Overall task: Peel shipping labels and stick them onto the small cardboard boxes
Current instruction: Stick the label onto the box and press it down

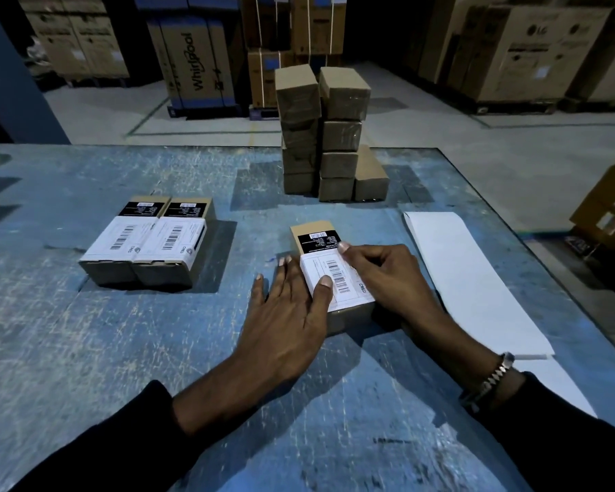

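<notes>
1. A person's two bare hands work on a small cardboard box lying on a scratched blue table.
2. The left hand lies flat with its fingers straight, spread on the table against the box's left side. Its thumb presses down on a white shipping label on the box top.
3. The right hand has its fingers curled; thumb and fingertip hold the label's far right edge against the box. A metal bracelet sits on that wrist.
4. Just beyond the fingertips, a black printed label shows on the same box.
5. Right of the right hand, a long white backing sheet lies on the table.
6. Well left of the left fingers, two labelled boxes lie side by side, touching.
7. Beyond both hands stands a stack of plain boxes.
</notes>
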`<state>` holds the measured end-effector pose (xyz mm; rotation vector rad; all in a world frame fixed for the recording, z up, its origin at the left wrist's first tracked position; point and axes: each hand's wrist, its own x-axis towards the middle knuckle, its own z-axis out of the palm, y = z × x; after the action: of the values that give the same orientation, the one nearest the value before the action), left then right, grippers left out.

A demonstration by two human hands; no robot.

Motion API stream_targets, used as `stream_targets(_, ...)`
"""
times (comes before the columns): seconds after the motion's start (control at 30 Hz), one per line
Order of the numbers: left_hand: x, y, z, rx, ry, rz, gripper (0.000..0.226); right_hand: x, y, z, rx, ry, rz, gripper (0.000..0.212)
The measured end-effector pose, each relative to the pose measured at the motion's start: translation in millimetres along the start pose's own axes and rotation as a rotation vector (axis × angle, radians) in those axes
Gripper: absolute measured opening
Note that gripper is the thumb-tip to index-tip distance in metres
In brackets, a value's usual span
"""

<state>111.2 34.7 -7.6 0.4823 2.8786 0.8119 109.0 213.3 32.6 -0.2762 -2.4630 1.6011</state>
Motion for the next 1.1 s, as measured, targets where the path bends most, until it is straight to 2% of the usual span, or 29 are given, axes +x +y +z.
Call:
stream_targets(0.07,-3,2,-2,-0.058,0.031,0.010,0.101,-3,5,3,-0.001,0.024,-0.008,0.035)
stream_targets(0.13,-4,3,-8,-0.096,0.141,0.057,0.082,-6,5,2,0.058,0.055,0.000,0.038)
stream_targets(0.2,-3,2,-18,-0.096,0.263,0.105,0.065,-10,3,1,0.086,0.049,-0.016,0.032)
stream_targets(0.27,0,-3,-26,-0.089,0.335,0.109,0.062,-13,2,3,0.054,0.005,-0.077,0.019)
stream_targets(0.3,1,-5,-30,-0.083,0.347,0.105,0.065,-14,3,3,0.028,-0.017,-0.107,0.021)
stream_targets(0.4,3,-13,-43,-0.014,0.386,0.094,0.063,-12,-1,6,0.048,-0.111,-0.056,0.046)
stream_targets(0.5,4,-29,-63,0.067,0.495,0.168,0.049,-12,-10,5,0.129,-0.307,0.026,0.068)
stream_targets(0.53,3,-38,-72,0.062,0.530,0.193,0.048,-12,-13,3,0.085,-0.387,0.000,0.077)
stream_targets(0.6,1,-61,-89,0.074,0.573,0.194,0.051,-14,-15,4,-0.129,-0.523,-0.067,0.107)
stream_targets(0.67,-1,-90,-107,0.172,0.603,0.141,0.061,-12,-14,10,-0.309,-0.519,-0.126,0.121)
stream_targets(0.73,-7,-116,-120,0.247,0.578,0.011,0.078,-5,-17,21,-0.324,-0.451,-0.160,0.122)
stream_targets(0.83,-19,-137,-120,0.275,0.460,-0.161,0.098,6,-26,46,-0.251,-0.392,-0.198,0.121)
stream_targets(1.0,-23,-138,-117,0.166,0.479,-0.190,0.090,16,-38,94,-0.082,-0.353,-0.236,0.106)
stream_targets(1.1,-23,-141,-117,0.224,0.520,-0.183,0.081,13,-44,116,-0.060,-0.304,-0.266,0.102)
